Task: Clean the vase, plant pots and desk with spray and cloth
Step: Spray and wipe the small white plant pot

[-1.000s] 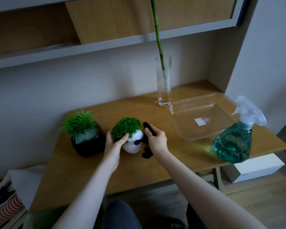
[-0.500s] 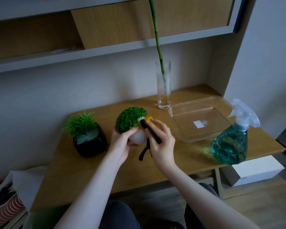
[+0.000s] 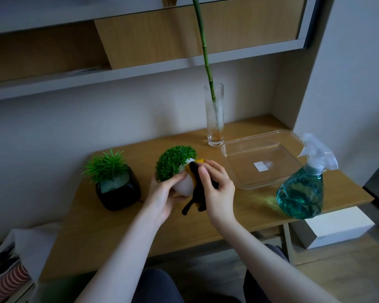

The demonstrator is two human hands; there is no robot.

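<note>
My left hand [image 3: 162,196] grips a small white pot [image 3: 184,185] with a round green plant on top, lifted off the wooden desk [image 3: 123,235] and tilted to the left. My right hand [image 3: 218,190] presses a black and yellow cloth [image 3: 197,191] against the pot's right side; the cloth's end hangs below. A black pot [image 3: 118,192] with a spiky green plant stands on the desk at the left. A tall glass vase [image 3: 214,115] with a green stalk stands at the back. The blue-green spray bottle [image 3: 302,189] stands at the right.
A clear plastic tray [image 3: 234,170] lies between the vase and the spray bottle. A shelf with a wooden cupboard front [image 3: 184,33] hangs over the desk. A white box [image 3: 335,229] sits on the floor under the desk's right end. Bags lie at lower left.
My left hand lifted the white pot off the desk and tilted it. My right hand brought the cloth up against the pot's side.
</note>
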